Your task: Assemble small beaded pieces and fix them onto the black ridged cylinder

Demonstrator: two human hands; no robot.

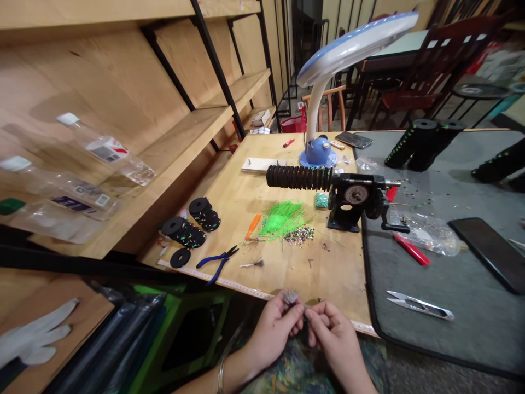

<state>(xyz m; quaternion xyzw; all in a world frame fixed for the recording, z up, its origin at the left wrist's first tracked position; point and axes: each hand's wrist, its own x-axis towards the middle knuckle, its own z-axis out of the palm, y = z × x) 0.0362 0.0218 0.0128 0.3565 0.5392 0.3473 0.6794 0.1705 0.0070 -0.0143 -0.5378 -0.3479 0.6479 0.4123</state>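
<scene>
We pinch a grey bristly tuft (291,296) between the thumb and fingers of our left hand (275,330), at the near edge of the wooden table (241,189). Our right hand (335,332) is just beside it, thumb and fingertips pressed together; we cannot tell what lies between them. A measuring strip (229,283) runs along that near edge. Inward from it we have another small tuft (257,263) and, toward the near left corner, blue-handled pliers (217,262) with their handles apart. Beyond them, stacked black foam rings (183,231) stand near the left edge. Mid-table, a green bristle pile (285,218) touches mixed beads (300,235), with an orange-handled tool (253,225) to its left. The black winding device (356,197) stands by the left edge of the grey mat (430,287), its ringed roll (299,178) pointing left. On the mat we see silver snips (420,305) near the front, a red tool (411,249) behind them and a dark phone (488,251) farther right. A blue-and-white lamp (319,150) stands toward the table's far edge.
</scene>
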